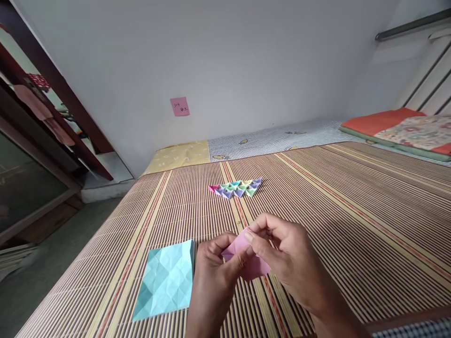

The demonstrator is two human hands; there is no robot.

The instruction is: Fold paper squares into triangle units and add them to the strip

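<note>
My left hand (213, 270) and my right hand (287, 260) meet over the striped bamboo mat (352, 211), both pinching a small folded pink paper (246, 258) between fingers and thumbs. The paper is partly hidden by my fingers. To the left of my left hand lies a creased light-blue paper stack (165, 280), flat on the mat. Farther away, near the mat's middle, sits a row of small folded paper pieces (236, 188) in pink, purple, blue and green, joined side by side.
The mat covers a bed with a patterned sheet (268, 138) at its far edge. An orange and floral pillow (401, 126) lies at the far right. A pink sticky note (179, 106) is on the white wall. Dark wooden furniture (52, 117) and the floor are at left.
</note>
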